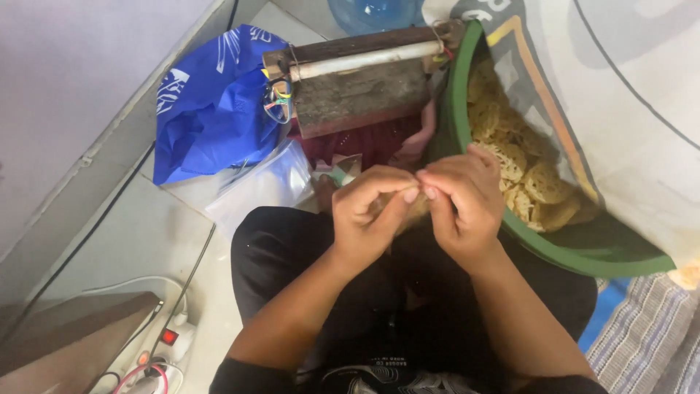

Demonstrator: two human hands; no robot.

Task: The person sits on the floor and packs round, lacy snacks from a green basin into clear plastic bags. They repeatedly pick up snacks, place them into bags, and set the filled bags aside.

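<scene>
My left hand (368, 211) and my right hand (459, 201) meet over my lap, fingertips pinched together on a thin clear plastic bag (408, 208) that seems to hold tan crackers, mostly hidden by my fingers. Just right of my right hand stands a green basin (583, 255) lined with a printed sheet and filled with several round lattice crackers (529, 182). A wooden sealing device with a white rod (361, 73) sits on the floor beyond my hands.
A blue plastic bag (215, 102) and a stack of clear plastic bags (266, 182) lie on the tiled floor at left. A power strip with a red switch (171, 339) and cables sit lower left. A striped cloth (649, 343) lies lower right.
</scene>
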